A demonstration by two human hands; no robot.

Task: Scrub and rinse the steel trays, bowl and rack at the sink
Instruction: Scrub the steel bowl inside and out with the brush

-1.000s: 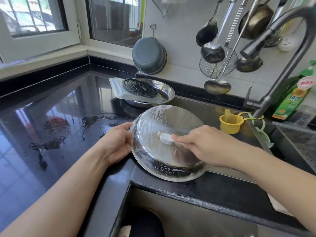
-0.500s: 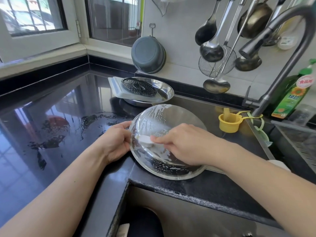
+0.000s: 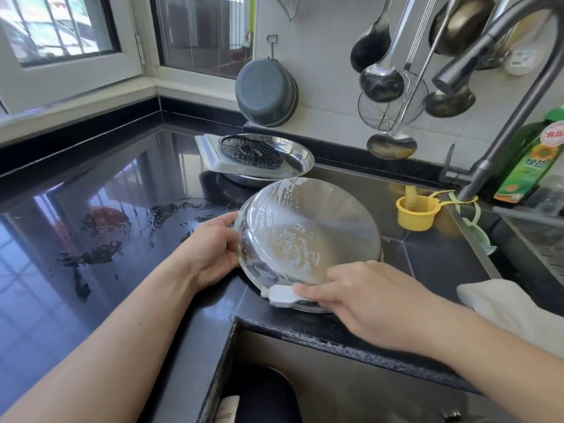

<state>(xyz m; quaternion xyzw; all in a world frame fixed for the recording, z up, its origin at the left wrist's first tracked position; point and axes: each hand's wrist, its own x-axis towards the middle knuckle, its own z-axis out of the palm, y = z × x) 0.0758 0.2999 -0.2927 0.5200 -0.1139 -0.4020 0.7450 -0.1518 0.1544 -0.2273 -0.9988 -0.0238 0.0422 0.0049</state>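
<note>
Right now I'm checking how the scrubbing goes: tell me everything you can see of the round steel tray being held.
The round shiny steel tray is shallow, with a low raised rim and a flat base streaked with white suds. It stands tilted, near edge on the black counter beside the sink, inside facing the person. The left hand grips its left rim; the right hand presses a small white sponge against its lower rim.

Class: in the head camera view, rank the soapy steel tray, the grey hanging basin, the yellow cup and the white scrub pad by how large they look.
1. soapy steel tray
2. grey hanging basin; farther off, so true size unsure
3. yellow cup
4. white scrub pad, partly hidden by the right hand
</note>
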